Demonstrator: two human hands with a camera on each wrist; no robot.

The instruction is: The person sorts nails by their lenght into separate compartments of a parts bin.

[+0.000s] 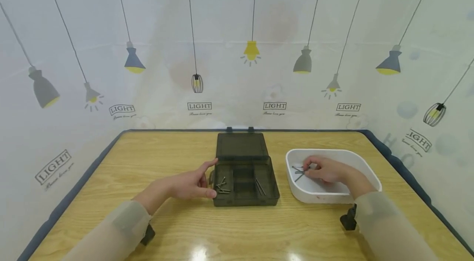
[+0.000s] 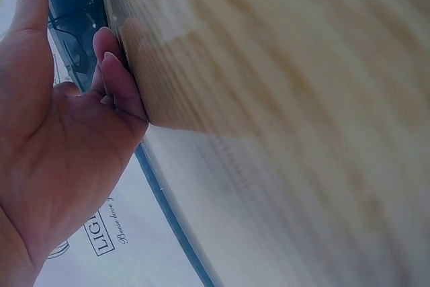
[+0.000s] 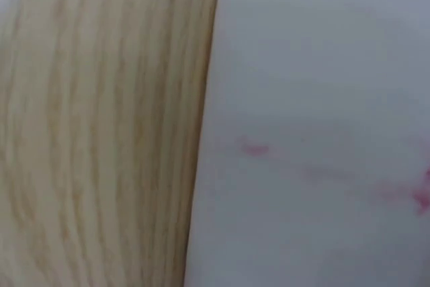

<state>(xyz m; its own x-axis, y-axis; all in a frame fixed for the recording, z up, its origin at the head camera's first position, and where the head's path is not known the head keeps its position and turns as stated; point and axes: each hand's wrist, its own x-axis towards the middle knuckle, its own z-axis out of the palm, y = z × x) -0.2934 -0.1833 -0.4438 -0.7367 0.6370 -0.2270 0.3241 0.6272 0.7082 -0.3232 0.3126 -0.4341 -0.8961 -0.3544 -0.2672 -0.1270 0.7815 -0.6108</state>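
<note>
Within the white tub [image 1: 314, 197], the bent fingers of my right hand [image 1: 328, 169] reach the thin metal pieces [image 1: 298, 172]; I cannot tell whether they pinch one. My left hand [image 1: 189, 185], thumb and forefinger outstretched, touches the left side of the open dark box [image 1: 246, 202], which holds more pieces [image 1: 224, 191]. Tub and box stand on the wooden surface [image 1: 185, 228].
</note>
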